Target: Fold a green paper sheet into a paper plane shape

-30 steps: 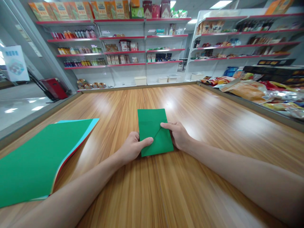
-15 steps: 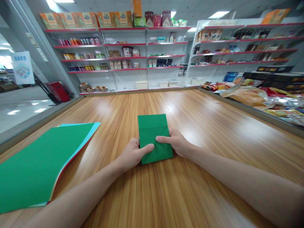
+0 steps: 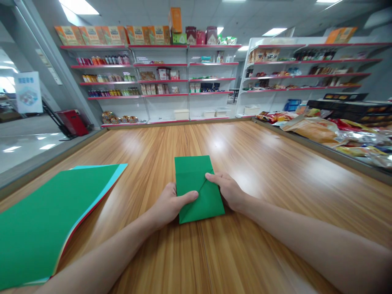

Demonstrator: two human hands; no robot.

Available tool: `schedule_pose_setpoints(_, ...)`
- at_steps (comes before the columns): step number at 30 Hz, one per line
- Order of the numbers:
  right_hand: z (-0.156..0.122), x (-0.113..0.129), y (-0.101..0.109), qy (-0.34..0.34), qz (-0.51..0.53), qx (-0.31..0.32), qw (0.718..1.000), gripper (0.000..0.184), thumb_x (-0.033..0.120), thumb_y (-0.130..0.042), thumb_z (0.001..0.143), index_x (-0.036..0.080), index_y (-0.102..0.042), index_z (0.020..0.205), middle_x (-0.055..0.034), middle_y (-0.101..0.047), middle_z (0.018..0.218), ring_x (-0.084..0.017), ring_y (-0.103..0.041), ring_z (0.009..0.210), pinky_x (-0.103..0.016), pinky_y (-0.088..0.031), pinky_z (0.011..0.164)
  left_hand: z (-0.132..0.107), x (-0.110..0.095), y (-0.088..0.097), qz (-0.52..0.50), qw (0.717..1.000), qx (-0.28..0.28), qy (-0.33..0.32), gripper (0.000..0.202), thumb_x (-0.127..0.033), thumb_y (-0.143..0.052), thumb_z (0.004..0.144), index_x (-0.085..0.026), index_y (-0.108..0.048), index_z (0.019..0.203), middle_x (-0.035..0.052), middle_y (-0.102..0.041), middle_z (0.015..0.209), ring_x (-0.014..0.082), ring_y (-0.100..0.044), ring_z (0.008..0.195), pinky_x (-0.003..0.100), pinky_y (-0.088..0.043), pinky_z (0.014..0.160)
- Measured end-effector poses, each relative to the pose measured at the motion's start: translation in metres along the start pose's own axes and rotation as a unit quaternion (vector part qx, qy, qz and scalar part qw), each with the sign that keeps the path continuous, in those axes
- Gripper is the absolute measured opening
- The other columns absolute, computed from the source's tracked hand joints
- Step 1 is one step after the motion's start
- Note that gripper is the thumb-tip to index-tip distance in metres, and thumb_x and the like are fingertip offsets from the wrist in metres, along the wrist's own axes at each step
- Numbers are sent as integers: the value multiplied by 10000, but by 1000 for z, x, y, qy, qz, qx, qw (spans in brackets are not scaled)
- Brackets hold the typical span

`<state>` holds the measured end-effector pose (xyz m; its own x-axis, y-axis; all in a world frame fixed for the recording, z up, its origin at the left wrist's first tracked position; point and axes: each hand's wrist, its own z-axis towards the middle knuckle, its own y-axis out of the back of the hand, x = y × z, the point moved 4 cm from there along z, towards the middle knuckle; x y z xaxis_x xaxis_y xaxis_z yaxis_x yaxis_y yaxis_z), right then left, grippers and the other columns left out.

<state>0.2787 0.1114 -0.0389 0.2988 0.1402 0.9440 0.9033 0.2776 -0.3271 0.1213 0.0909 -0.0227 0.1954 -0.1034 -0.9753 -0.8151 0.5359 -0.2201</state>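
Note:
A folded green paper (image 3: 196, 179) lies flat on the wooden table (image 3: 245, 245) in front of me, with a diagonal flap folded across its near half. My left hand (image 3: 170, 204) grips its left edge, thumb pressed on top of the paper. My right hand (image 3: 228, 190) holds the right edge, with a finger laid on the flap near the crease. Both hands are closed on the paper.
A stack of coloured paper sheets (image 3: 52, 212), green on top, lies at the left of the table. Snack bags (image 3: 324, 128) are piled along the right edge. Store shelves (image 3: 159, 77) with goods stand beyond the table.
My right finger slid along the flap's crease toward the middle and back again. The camera tilted, so the paper sits lower in view. My left hand kept its grip.

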Motion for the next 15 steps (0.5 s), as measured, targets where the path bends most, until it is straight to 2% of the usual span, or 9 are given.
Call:
schedule_pose_setpoints(4,1,1,1,6,-9,-14,1000,397,499,-689,755,132,-657,608,-37,-642,557,-151,-582,519,-285,-487,544,-1,1,0,3,1000,-8,5,446,-368,-747,745,-122,-666,1109,121,-716,1073,270,-681,947,391,-528,874)
schedule_pose_setpoints(8,0,5,-3,26,-5,26,999,287,400,-765,706,134,-707,797,-58,-716,742,-176,-643,647,-335,-520,667,-2,1,1,15,1000,-18,14,450,-383,-750,735,-127,-673,1098,116,-720,1058,272,-682,938,406,-524,882)
schedule_pose_setpoints(11,-1,5,-4,27,-1,55,998,323,343,-794,677,143,-718,919,-76,-734,856,-194,-669,729,-359,-520,734,-2,1,1,25,999,-15,15,461,-396,-751,730,-134,-675,1102,117,-718,1062,278,-680,943,415,-524,881)
schedule_pose_setpoints(15,0,3,-2,21,3,52,998,333,422,-731,742,118,-730,878,-93,-734,789,-192,-661,670,-349,-521,691,-1,2,2,30,999,-8,13,460,-396,-745,739,-129,-673,1107,122,-719,1057,276,-683,930,407,-530,866)
